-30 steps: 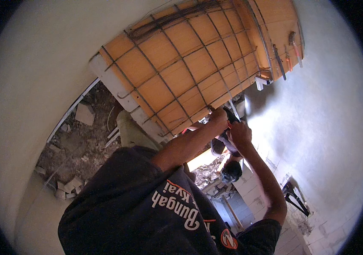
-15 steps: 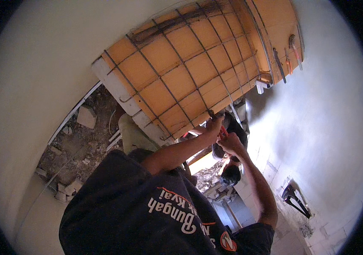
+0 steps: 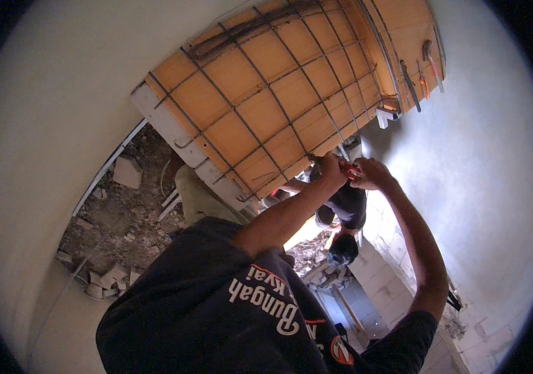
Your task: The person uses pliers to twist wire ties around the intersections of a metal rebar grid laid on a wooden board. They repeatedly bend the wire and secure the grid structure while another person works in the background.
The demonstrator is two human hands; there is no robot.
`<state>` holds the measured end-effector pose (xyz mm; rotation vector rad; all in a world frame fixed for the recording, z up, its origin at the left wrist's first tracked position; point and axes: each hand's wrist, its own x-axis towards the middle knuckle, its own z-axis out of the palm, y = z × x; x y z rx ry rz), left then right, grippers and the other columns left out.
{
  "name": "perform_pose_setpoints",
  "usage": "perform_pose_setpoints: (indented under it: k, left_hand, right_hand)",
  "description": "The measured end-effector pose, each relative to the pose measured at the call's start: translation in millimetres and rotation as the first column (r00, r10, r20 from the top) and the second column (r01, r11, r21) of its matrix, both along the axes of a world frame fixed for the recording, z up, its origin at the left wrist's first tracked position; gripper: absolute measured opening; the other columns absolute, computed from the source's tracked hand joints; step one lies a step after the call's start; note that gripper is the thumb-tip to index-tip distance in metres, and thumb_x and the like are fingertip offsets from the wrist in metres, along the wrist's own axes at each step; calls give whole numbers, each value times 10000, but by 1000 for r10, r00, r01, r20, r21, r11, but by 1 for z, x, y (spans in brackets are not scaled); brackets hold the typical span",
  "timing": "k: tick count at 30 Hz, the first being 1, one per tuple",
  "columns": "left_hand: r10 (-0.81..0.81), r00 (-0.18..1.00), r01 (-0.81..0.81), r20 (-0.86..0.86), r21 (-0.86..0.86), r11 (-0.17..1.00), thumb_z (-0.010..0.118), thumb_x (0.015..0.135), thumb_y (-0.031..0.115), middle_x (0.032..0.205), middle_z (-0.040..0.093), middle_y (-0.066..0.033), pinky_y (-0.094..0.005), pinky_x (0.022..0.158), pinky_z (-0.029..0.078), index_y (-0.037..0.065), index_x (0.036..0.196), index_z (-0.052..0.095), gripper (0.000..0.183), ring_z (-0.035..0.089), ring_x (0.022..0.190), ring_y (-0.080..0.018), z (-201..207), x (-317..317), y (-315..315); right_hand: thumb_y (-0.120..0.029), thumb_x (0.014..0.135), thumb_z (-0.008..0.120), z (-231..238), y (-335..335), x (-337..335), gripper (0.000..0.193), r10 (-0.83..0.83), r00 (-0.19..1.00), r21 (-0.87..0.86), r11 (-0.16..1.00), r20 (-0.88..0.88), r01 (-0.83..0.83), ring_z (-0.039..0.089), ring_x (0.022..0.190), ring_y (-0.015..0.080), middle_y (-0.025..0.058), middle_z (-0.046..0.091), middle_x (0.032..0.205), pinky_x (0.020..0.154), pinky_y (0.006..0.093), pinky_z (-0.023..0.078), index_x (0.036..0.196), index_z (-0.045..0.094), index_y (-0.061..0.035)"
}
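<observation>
My left hand (image 3: 334, 169) and my right hand (image 3: 371, 174) are raised together at the lower edge of a grid of dark steel bars (image 3: 260, 106) lying over orange formwork panels (image 3: 279, 75). Both hands are closed around a small red-handled tool (image 3: 343, 163), most of which is hidden by the fingers. My knuckles almost touch each other. My forearms reach up from my dark printed shirt (image 3: 216, 311).
Another person in a dark shirt (image 3: 344, 209) bends below my hands. Rubble and broken blocks (image 3: 116, 218) lie at the left beside a pale curved wall (image 3: 42, 124). A grey plastered wall (image 3: 478, 156) stands right. Tools (image 3: 425, 65) lie on the panel's far corner.
Both hands have risen a little and drawn closer together at the grid's edge. The view has shifted slightly; the person below stays bent over.
</observation>
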<state>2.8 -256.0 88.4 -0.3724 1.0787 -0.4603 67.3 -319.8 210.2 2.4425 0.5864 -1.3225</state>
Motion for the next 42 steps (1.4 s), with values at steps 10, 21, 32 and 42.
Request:
perform_pose_setpoints:
  k: [10,21,32,42]
  left_hand:
    - [-46,977,73,-208,126,989,574,888,591,698,539,-86,-434,482,486,48,1000,512,558,566,577,-282,-24,-2,0]
    - [413,907,-406,-77,94,909,595,857,262,735,637,-68,-369,671,523,75,826,559,193,602,650,-216,-45,7,1]
    - [301,911,-241,-283,228,943,467,910,292,556,473,-57,-396,376,384,114,685,459,287,398,390,-247,-72,30,-25]
    - [354,900,-355,-255,43,934,555,890,328,612,540,-41,-364,506,495,105,664,498,323,533,525,-220,12,5,30]
  right_hand:
    - [-424,749,817,-5,24,7,407,-78,979,-19,997,-188,76,599,520,197,55,570,579,485,346,498,714,626,-66]
    - [-291,755,826,7,73,49,309,-591,699,-491,784,-402,380,524,410,126,17,556,507,402,296,459,631,615,-101]
    - [-166,853,631,-11,56,-13,99,576,659,-236,811,484,-535,682,762,263,71,661,787,591,411,516,879,703,-103]
    - [-394,891,654,-29,51,36,348,-391,894,-559,801,-220,213,538,466,169,20,580,576,405,353,400,742,614,-82]
